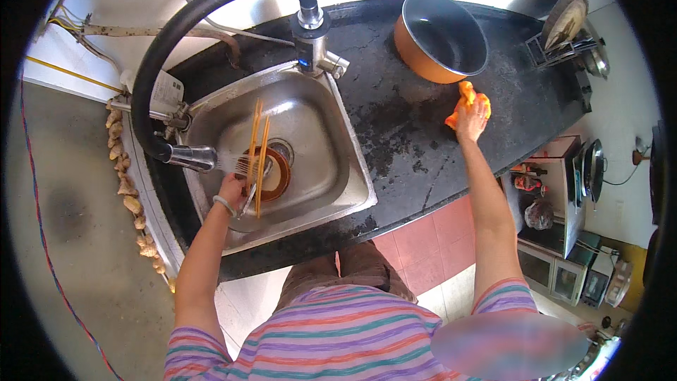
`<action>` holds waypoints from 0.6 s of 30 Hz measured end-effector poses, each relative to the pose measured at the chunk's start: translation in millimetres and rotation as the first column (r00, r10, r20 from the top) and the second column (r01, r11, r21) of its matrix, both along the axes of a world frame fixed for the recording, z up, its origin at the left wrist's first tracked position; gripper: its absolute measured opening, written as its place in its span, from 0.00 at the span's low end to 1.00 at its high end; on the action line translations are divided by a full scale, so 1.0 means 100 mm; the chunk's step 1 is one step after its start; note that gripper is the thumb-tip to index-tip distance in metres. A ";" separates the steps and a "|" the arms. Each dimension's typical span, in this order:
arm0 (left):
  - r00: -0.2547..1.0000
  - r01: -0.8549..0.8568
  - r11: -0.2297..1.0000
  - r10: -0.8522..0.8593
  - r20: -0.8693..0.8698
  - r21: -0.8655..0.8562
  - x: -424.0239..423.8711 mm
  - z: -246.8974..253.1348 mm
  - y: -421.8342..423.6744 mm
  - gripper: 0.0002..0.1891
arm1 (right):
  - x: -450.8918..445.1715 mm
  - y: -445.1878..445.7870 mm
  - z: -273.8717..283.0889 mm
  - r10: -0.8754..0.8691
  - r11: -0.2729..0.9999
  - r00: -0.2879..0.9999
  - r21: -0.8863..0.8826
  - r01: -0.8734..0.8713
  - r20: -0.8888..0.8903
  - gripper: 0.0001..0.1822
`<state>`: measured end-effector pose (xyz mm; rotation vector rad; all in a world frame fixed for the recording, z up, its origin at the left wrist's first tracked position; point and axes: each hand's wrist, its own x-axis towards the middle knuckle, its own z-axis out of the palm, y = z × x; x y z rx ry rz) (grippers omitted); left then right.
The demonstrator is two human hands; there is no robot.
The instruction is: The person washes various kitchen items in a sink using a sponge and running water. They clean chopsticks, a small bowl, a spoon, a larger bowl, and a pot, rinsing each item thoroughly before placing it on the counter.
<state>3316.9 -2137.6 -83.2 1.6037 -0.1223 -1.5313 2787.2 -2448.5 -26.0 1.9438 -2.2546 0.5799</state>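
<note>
My left hand [231,190] is in the steel sink [317,169], at the left side of a brown bowl [284,174] with a pale inside. Wooden chopsticks [263,153] lie across the bowl, and a metal spoon [247,202] is close to my fingers. Water sprays from the faucet head [198,159] onto these things. My fingertips are partly hidden, so which of them I grip is unclear. On the black countertop [402,153], my right hand [470,123] presses a bunched orange cloth [466,94], just in front of an orange pot [423,55] with a dark inside.
The black faucet hose [145,74] arches over the sink's left side from the faucet base [312,53]. A white container [168,90] stands behind the sink's left corner. Ginger-like roots [127,185] line the ledge at left. A rack with a round wooden board [566,20] stands at the counter's far right.
</note>
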 end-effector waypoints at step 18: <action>0.993 0.092 0.996 -0.092 0.074 0.010 0.41 -0.55 0.10 0.12 | 1.67 1.29 0.52 0.898 0.264 0.275 0.081 -0.961 0.344 0.24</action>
